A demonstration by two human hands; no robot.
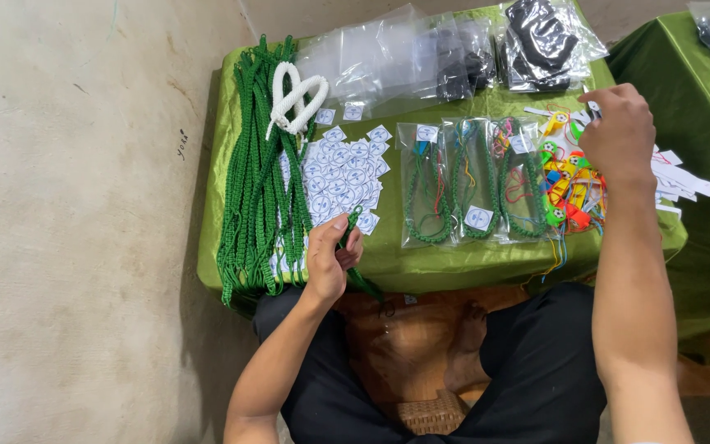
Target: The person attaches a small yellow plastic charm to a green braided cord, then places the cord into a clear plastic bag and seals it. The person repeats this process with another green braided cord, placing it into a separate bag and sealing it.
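Green-clothed low table (421, 267), stock sorted in rows: I see my left hand (330, 259) pinching a green braided cord (353, 247), my right hand (618, 131) closed over the toy pile (573, 185), fingertips gripping a small white tag (594, 105).

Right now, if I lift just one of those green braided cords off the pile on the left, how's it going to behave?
Probably floppy: the green cords lie draped over the table edge, and the cord in the left hand droops below it. Likely light, being thin braid. It may snag its neighbours, since the strands lie tightly packed and overlapping.
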